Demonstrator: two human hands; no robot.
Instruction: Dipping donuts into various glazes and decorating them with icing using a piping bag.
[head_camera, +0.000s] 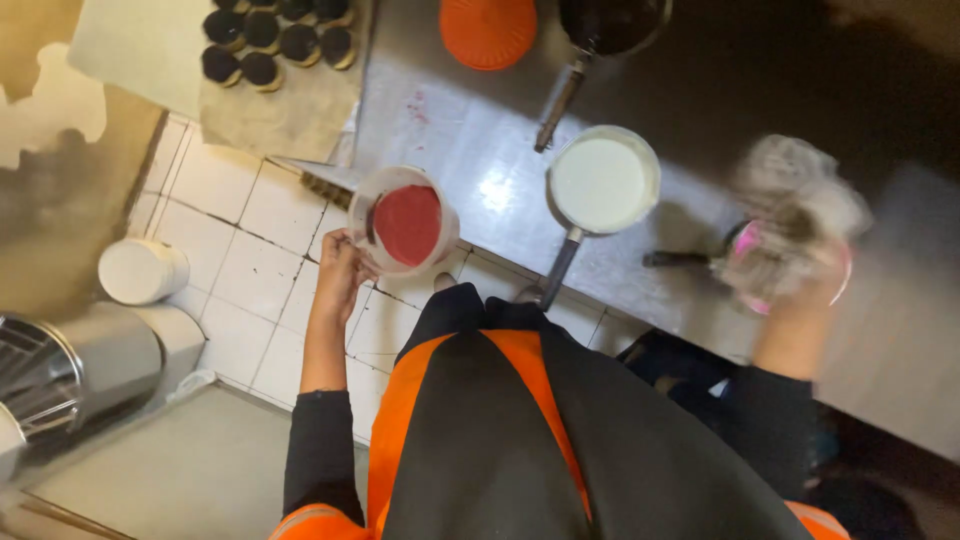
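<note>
My left hand (342, 268) grips the rim of a clear plastic jug (402, 222) filled with a red mixture, held just off the near edge of the steel counter (480, 150). My right hand (800, 280) is blurred by motion and wrapped in a crumpled grey cloth (795, 215), pressing it into a small pan with pink inside (752, 245) on the counter. A saucepan of white liquid (603, 182) stands between the two hands, its handle pointing toward me.
An orange lid (488, 30) and a dark pan (608, 25) sit at the back of the counter. A tray of dark round cakes (270, 40) lies far left. A white bucket (143, 270) and a steel appliance (60, 370) stand on the tiled floor.
</note>
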